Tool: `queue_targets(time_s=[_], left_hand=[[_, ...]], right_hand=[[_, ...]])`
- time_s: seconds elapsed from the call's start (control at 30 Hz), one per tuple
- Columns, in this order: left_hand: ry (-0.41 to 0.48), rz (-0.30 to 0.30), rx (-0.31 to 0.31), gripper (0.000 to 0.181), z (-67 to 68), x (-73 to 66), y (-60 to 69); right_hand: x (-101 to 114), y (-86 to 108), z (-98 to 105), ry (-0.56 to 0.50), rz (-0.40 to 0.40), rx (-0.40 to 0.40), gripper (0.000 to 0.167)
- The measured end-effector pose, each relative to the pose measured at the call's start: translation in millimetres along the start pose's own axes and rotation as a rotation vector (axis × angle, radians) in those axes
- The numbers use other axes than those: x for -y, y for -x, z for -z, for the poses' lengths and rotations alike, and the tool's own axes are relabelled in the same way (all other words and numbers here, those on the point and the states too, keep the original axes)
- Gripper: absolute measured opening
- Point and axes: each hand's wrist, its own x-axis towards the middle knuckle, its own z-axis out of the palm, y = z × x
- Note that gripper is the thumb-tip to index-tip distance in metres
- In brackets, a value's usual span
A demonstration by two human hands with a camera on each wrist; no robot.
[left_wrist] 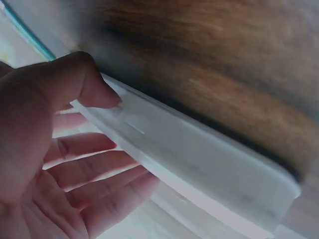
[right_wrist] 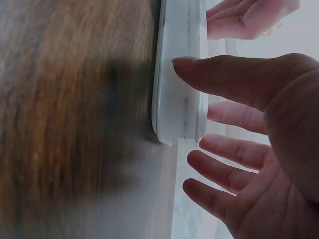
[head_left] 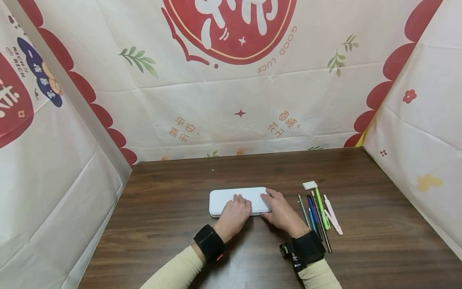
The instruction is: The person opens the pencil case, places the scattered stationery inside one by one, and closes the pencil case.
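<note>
"Where's the pencil case [head_left: 221,200]?"

"On the table [head_left: 162,224], left of the pens [head_left: 313,210]. The left hand [head_left: 234,216] is at its front side, the right hand [head_left: 284,210] at its right end."

"The eraser [head_left: 309,185]?"

"Behind the pens; the drawing compass [head_left: 333,217] lies right of them."

"And beyond?"

"Cloth [head_left: 223,100] behind the table."

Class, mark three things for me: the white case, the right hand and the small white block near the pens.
White case [head_left: 222,200]: head view, left part of top.
Right hand [head_left: 283,210]: head view, back of hand.
White block [head_left: 309,185]: head view, top face.
</note>
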Motion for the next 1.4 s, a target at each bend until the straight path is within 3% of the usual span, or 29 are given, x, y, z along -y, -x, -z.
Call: queue_targets(time_s=[0.23, 0.47, 1.0, 1.4], left_hand=[[-0.15, -0.071, 0.098, 0.027, 3.0, -7.0, -2.6], [-0.195, -0.086, 0.184, 0.041, 5.6, -13.1, -4.9], [-0.233, -0.055, 0.148, 0.034, 7.1, -18.1, -10.2], [-0.219, -0.02, 0.189, 0.039, 11.8, -18.6, -13.0]], right_hand=[[-1, -0.1, -3, 0.009, 0.027, -0.04, 0.056], [-3, -1.2, -11, 0.013, 0.06, -0.104, 0.057], [-2, -3.6, -12, -0.002, 0.084, -0.165, 0.055], [0, -2.6, -10, -0.025, 0.081, -0.168, 0.055]])
